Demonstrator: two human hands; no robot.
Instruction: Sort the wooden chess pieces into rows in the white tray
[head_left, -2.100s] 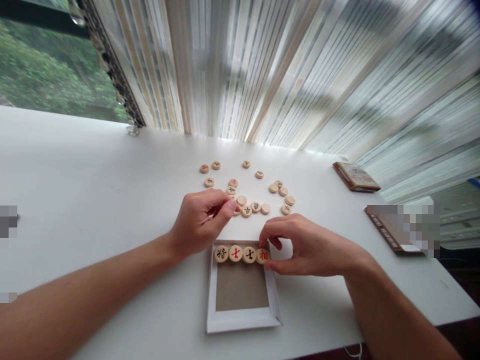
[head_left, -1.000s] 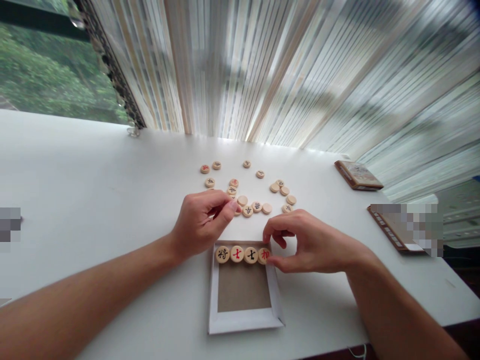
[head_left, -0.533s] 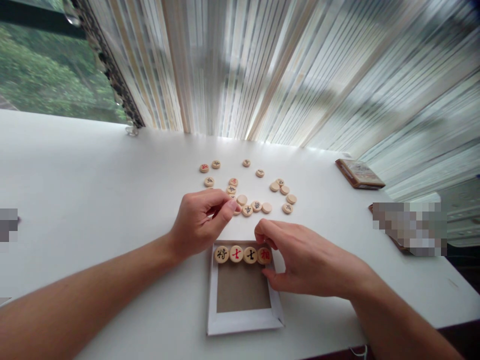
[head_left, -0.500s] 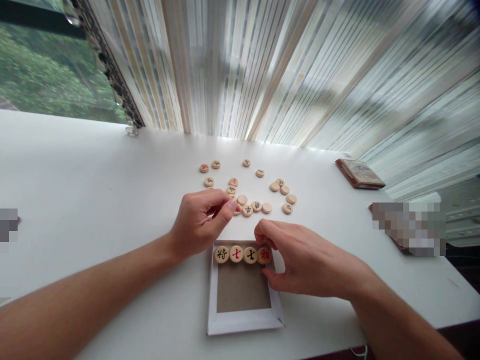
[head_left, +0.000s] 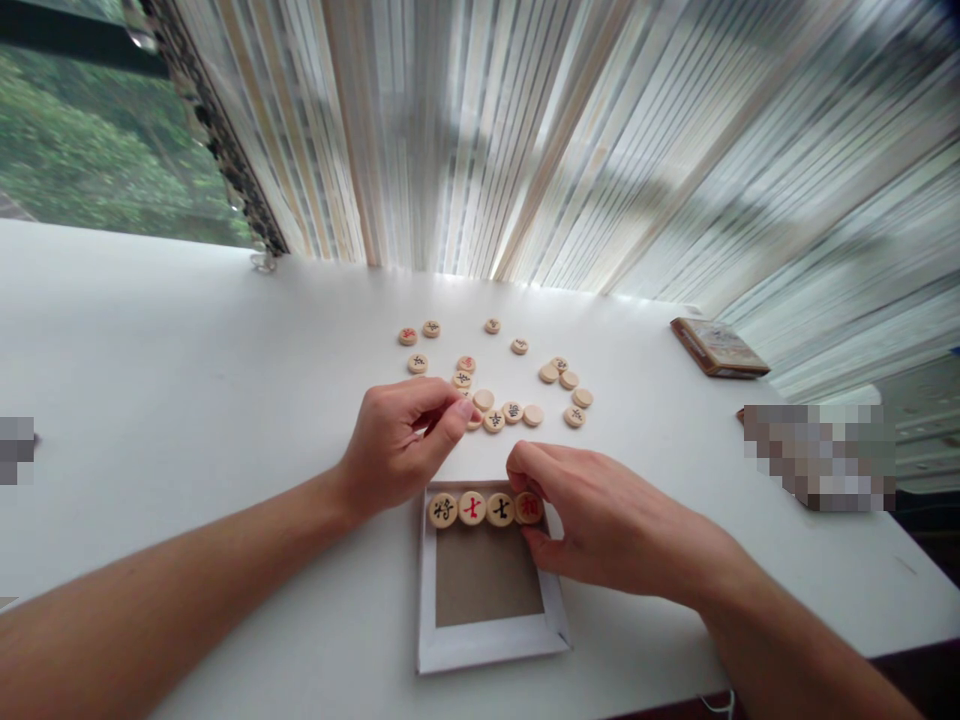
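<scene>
Far right in white rectangular tray (head_left: 489,644), round wooden red-marked disc (head_left: 529,507) spanned by right hand (head_left: 600,515), grip uncertain; left hand (head_left: 397,437) pinched closed.

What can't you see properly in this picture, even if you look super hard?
All in the head view:
Anything inside the curled left hand: hidden by its own fingers.
One disc by that hand's fingertips: partly covered by them.
The undersides of the blank-topped discs: turned to the table.
The mark on the farthest disc: too small and blurry.
The thing at the right: hidden by blurry squares.
The right forearm: cut off by the bottom edge.
</scene>
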